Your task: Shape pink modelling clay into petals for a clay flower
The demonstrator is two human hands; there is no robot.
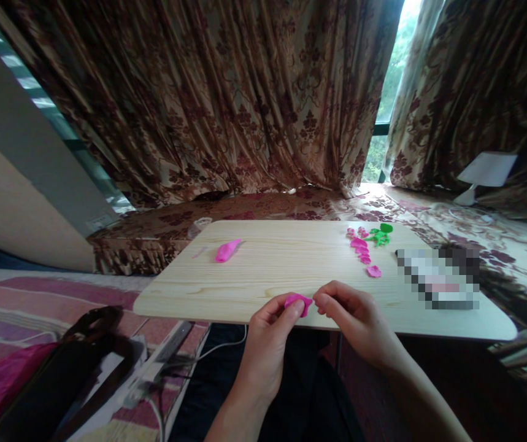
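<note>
Between the thumb and fingers of my left hand [273,325] is a small, thin pink petal-like piece [306,305], held over the near edge of the pale wooden table [286,270]. Just to its right, my right hand [353,313] has its thumb and fingertips pinched together close to the petal's edge. Whether anything lies in that pinch is too small to make out. A bright pink bundle [227,251] rests on the left part of the tabletop. Farther right lie several pink petal pieces [359,245] in a row, beside green leaf-like pieces [380,236].
A blurred-out flat object [438,279] lies at the table's right side. Left of the table are a power strip [153,368] with cables and a dark bag [61,374]. A white lamp [486,172] stands behind right, near patterned curtains [245,92].
</note>
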